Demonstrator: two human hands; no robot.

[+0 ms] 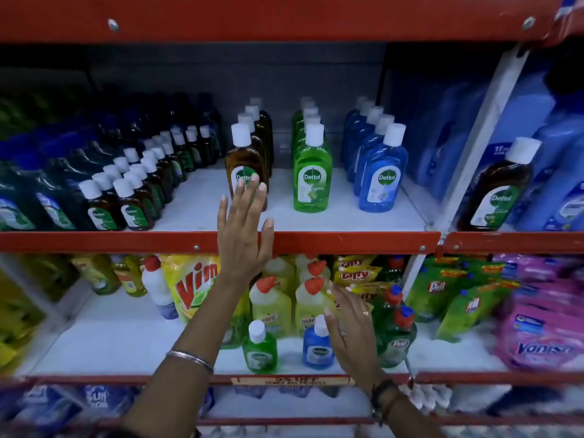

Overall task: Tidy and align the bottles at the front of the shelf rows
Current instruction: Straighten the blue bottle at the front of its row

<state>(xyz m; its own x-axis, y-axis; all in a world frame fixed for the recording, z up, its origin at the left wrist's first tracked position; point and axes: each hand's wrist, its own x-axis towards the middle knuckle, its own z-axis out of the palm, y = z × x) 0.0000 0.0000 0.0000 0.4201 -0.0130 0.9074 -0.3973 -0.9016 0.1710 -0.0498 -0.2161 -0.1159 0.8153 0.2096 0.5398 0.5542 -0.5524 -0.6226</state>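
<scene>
Head cam view, shelf bay straight ahead. My left hand [245,230] is raised flat, fingers spread, palm toward the front brown Dettol bottle [246,164] on the upper shelf [316,240]. Fingertips overlap the lower label; can't tell if they touch it. Nothing gripped, hand splayed.

Upper shelf rows: brown row runs back behind that front bottle. Front green Dettol bottle [311,172] heads its own row to the right, then the front blue Dettol bottle [383,173] heads a third. All three fronts stand upright, set back from the red shelf edge, roughly level with each other. Gaps between the rows. Left of them, a dense block of small brown bottles [132,191] in diagonal rows reaches the shelf edge. One large brown bottle [499,188] stands in the next bay to the right, past the white upright.

My right hand [350,330] is on the lower shelf [126,343], fingers extended and apart, just beside the small blue bottle [317,346]; thumb side seems to be against it, contact unclear. Not closed on anything. Small green bottle [259,349] stands near it to the left, both upright near the front edge, apart from each other. Behind them, yellow-green Harpic bottles [271,305] with red caps. Vim pouch [192,286] is to the left, partly behind my forearm.

Edges of frame blurred.
</scene>
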